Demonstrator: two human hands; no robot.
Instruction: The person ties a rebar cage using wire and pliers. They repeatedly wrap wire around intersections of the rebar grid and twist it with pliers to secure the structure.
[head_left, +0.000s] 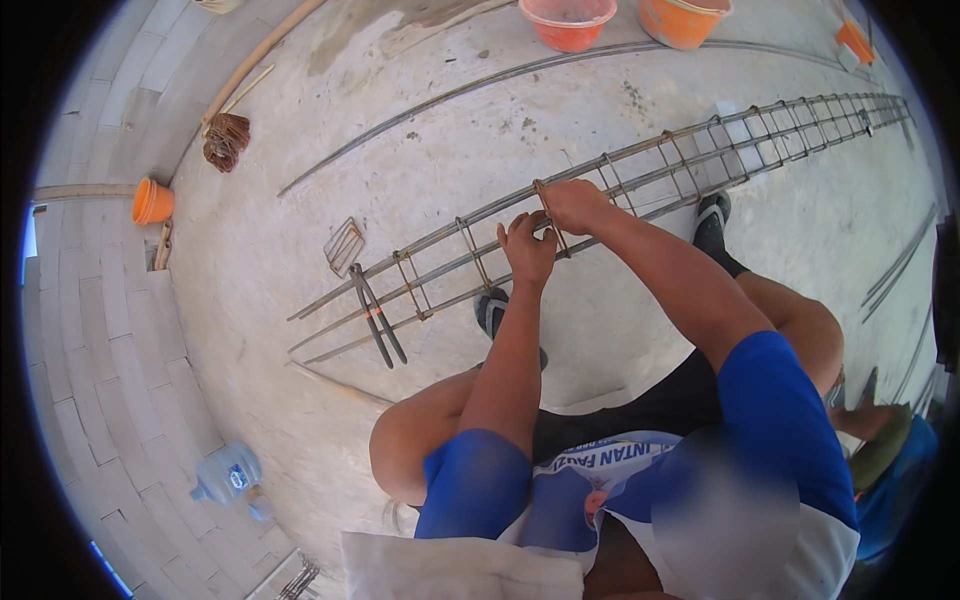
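Head view: lettering on shirt (620,452) front & blue water jug (228,472) label. Shirt partly blurred over; R fingertips hidden. Rebar cage (474,255) by both feet (712,225), above floor (300,230), long axis lower L to upper R. R hand (580,207) clenched on it; L hand (529,258) bent at bars, can't tell if gripping.

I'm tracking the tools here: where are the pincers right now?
In the head view, the pincers lie left of the person's left hand, across the left end of the steel-bar cage.
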